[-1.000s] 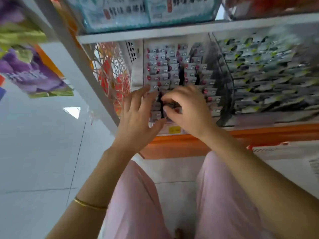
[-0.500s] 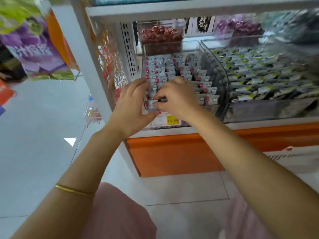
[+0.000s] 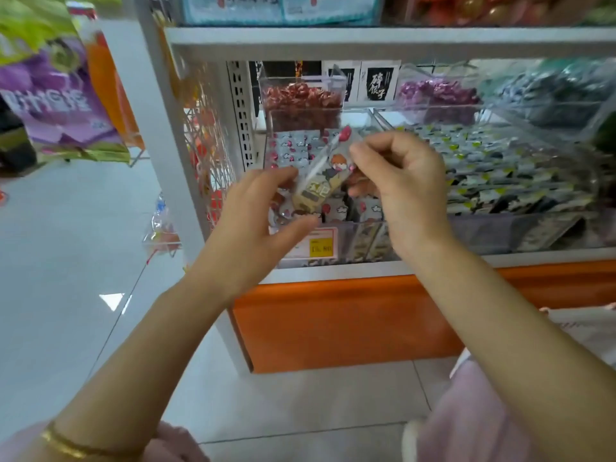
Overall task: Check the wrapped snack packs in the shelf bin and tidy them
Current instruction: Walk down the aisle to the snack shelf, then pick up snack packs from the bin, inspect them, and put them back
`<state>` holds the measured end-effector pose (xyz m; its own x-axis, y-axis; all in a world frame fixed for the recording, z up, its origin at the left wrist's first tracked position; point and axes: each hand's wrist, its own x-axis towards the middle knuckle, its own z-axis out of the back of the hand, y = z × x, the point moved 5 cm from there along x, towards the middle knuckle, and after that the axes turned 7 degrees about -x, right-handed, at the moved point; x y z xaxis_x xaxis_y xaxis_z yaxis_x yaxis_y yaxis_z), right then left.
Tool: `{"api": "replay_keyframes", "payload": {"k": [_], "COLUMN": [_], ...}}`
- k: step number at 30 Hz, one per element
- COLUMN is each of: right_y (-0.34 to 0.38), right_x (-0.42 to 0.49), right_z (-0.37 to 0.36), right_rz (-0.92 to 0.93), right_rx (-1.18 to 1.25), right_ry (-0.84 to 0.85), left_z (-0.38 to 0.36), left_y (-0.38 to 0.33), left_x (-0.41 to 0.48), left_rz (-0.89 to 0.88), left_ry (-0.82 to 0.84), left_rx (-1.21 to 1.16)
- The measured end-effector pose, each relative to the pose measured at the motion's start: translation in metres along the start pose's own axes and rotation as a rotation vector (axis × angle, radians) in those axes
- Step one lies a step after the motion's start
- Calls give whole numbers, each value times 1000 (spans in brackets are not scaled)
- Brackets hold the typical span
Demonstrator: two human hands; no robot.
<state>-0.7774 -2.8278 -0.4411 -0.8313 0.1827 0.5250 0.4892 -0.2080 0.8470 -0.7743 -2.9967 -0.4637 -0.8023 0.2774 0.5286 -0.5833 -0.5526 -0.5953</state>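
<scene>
Nearest you, your forearms reach up from your lap towards the shelf, the gold bracelet on your left wrist low in view. Half a second ago both hands were down among the rows, fingers pressed into the packs. Now they have lifted clear of the shelf bin and brought one snack pack up with them.

Your right hand has the firmer grip: thumb and forefinger pinch the pack's upper edge, the other fingers curled in behind. Your left hand cups the lower end between fingers and thumb, a looser hold that steadies it more than it clamps. The pack hangs tilted, top leaning right, just above the front rows and facing you.

That puts you in the checking part of the job rather than the tidying. Pulling one out has probably left a gap in the front rows, but your hands hide that spot, so you will likely need to close it up when the pack goes back.

Below the hands, the yellow price tag shows on the bin's front wall. Behind them the remaining packs stand in rows. To the right, the neighbouring bin holds green-and-black packs, and at the back a smaller bin of red sweets stands untouched.
</scene>
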Motion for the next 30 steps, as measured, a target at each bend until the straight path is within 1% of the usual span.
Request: {"api": "replay_keyframes", "payload": {"k": [2,4,9,11,13,16,19,22,25,28,30], "right_y": [-12,-21,-35,-41,-47,-54,-57,-62,-66,-68,-68], "right_x": [-16,-29,-47,-51,-55,-60,-59,-57,-59,-61,-62], "right_z": [7,10,19,23,24,24,25,26,23,21,21], "right_rz": [-113,-210,-339,-415,-491,-534,-545,-597,-665,-703,-719], "right_rx": [102,148,182,192,188,138,132,184,266,338,363], "right_ry": [36,81,133,197,308,399,389,373,392,395,384], "left_z": [-5,-11,-26,-29,-30,-29,-28,-28,-28,-28,-28], "left_y": [-2,-2,4,6,8,13,22,29,38,45,49], "left_x": [-8,-15,-34,-40,-45,-47,-47,-48,-53,-58,-59], "left_rz": [38,88,288,363,404,424,519,620,714,783,816], "left_ry": [40,124,356,389,393,344,247,180,75,-25,-69], "left_rx": [-99,-175,-434,-534,-560,-577,-736,-925,-1082,-1160,-1157]}}
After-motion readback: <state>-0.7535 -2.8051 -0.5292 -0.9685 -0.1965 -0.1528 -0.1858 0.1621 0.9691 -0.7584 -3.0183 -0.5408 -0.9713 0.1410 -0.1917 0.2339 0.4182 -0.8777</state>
